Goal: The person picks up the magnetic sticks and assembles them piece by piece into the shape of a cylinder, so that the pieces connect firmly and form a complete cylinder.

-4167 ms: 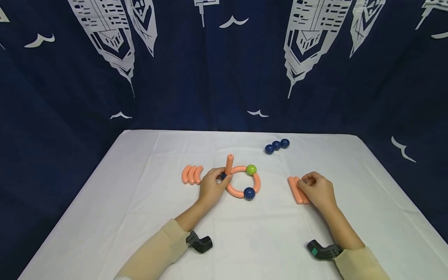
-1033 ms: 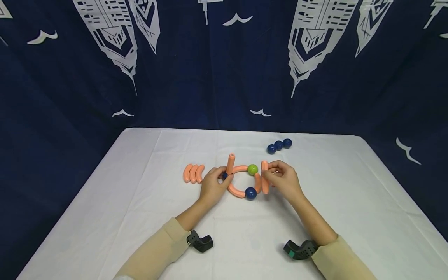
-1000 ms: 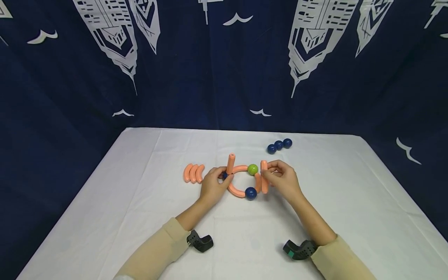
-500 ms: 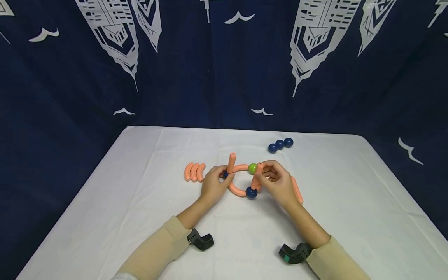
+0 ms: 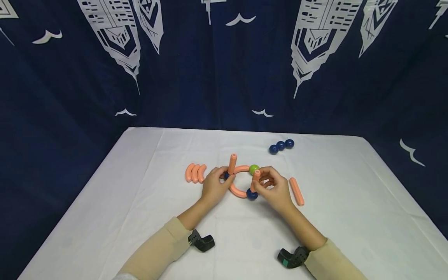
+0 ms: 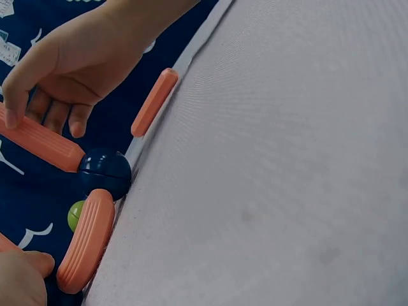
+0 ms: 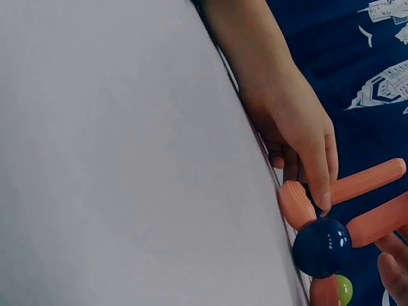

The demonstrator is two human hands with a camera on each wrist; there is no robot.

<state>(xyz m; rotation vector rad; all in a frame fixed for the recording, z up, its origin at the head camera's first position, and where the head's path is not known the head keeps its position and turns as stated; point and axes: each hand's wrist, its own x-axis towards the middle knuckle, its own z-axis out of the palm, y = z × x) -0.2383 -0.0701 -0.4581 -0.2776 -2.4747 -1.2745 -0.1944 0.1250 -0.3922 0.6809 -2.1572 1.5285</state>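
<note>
A ring of curved orange toy building rods [image 5: 238, 191] lies mid-table, joined by balls. My left hand [image 5: 212, 187] pinches the ring's left blue ball [image 5: 226, 176], from which a straight orange rod [image 5: 232, 163] stands up. With thumb and fingers, my right hand [image 5: 274, 187] holds another straight orange rod [image 6: 48, 143], its lower end on the front blue ball [image 7: 322, 247]. That rod leans slightly to the right in the head view. A green ball [image 5: 254, 169] forms the ring's back joint. My right hand hides most of the ring's right side.
One loose straight orange rod [image 5: 296, 191] lies right of my right hand. Three curved orange rods [image 5: 195, 173] sit side by side to the left. Three blue balls [image 5: 281, 146] stand in a row farther back on the white cloth [image 5: 168, 147]. A dark blue curtain hangs behind.
My right hand has taken a straight orange rod from the pair at the right, carried it left and set its end on the front blue ball. My left hand has stayed at the left ball.
</note>
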